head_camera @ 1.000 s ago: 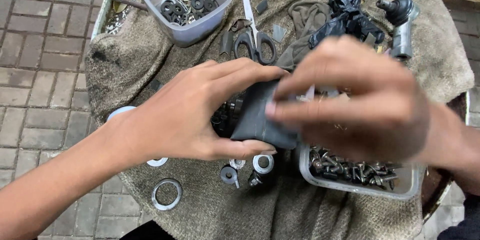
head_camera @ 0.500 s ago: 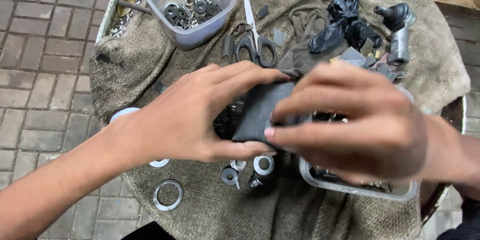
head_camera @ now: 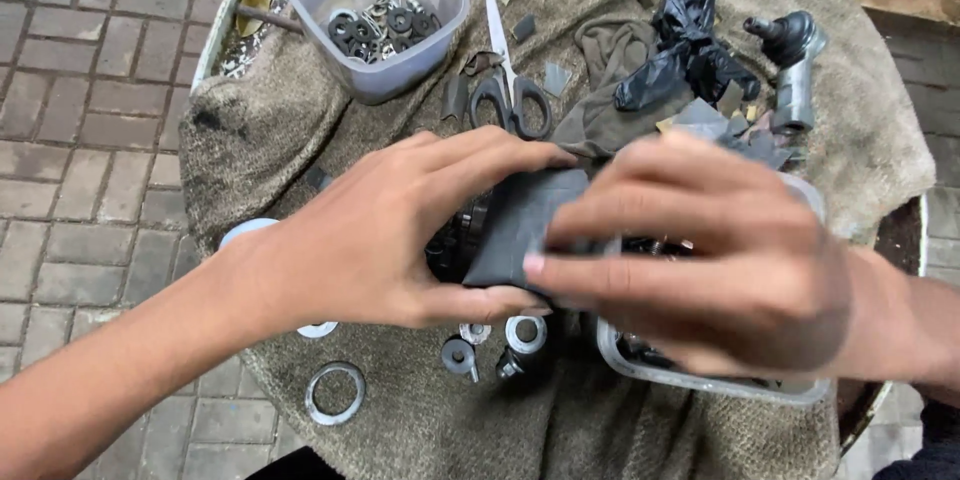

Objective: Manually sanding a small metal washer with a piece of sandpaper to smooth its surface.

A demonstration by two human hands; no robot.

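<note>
A dark rubber piece [head_camera: 515, 225] is grasped between both hands above the cloth-covered desk [head_camera: 620, 420]. It is pinched by the left hand [head_camera: 375, 240] with thumb and fingers, and the fingers of the right hand [head_camera: 720, 260] are laid over its right edge. Scissors [head_camera: 510, 90] are seen just behind, washers [head_camera: 335, 392] in front.

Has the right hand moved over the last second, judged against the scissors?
Yes. The right hand has slid left toward the left hand, over more of the dark rubber piece, closing on the line below the scissors.
</note>
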